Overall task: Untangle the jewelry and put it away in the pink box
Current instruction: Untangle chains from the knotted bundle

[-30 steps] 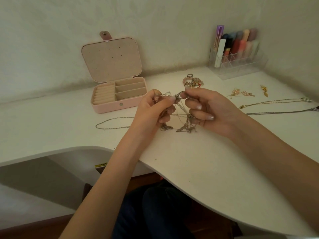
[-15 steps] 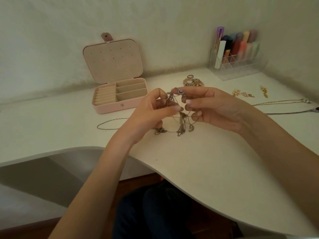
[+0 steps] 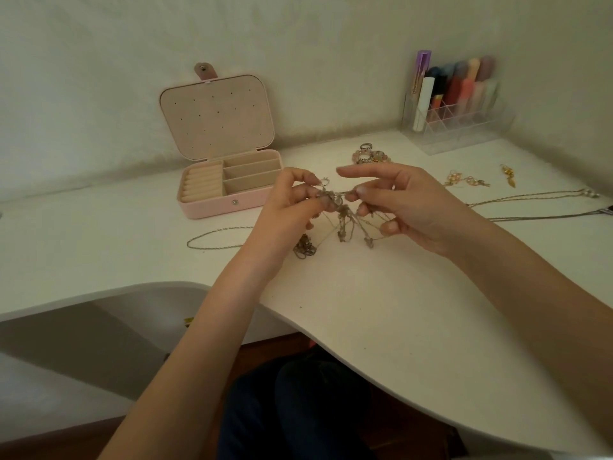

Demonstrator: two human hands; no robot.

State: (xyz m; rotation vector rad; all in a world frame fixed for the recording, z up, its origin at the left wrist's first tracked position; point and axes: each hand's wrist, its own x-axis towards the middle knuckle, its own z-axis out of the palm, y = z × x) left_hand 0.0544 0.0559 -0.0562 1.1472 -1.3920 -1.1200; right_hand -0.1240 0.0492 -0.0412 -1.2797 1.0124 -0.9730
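nearest the camera, dark trouser legs [image 3: 298, 410] show under the curved front edge of the white surface [image 3: 414, 327]. two bare forearms reach forward over that edge and meet above the middle of it.

the left hand [image 3: 285, 210] has its fingers curled, its grip pinching the upper left part of the tangled chains [image 3: 341, 217]. the right hand [image 3: 408, 207] faces it: its lower fingers are curled and pinch the right side of the same tangle, while its forefinger sticks out straight toward the left hand. the tangle is stretched between the two hands, lifted, with thin strands and small charms hanging down toward the surface; whether the lowest bits touch it cannot be told. a bunched part of the chain [image 3: 304, 249] lies just under the left hand.

a loose silver chain [image 3: 215, 239] lies on the surface to the left of the left wrist. to the right, two long chains [image 3: 537, 207] run out toward the right edge of the view. beyond them lie gold earrings [image 3: 467, 180] and one more gold piece [image 3: 509, 175].

further back, the pink box [image 3: 229, 204] stands open on the surface, lid upright near the wall, ring rolls on its left and three slots on its right. a beaded bracelet with rings [image 3: 370, 156] lies behind the hands. in the far right corner a clear organiser [image 3: 464, 127] holds upright cosmetic tubes.
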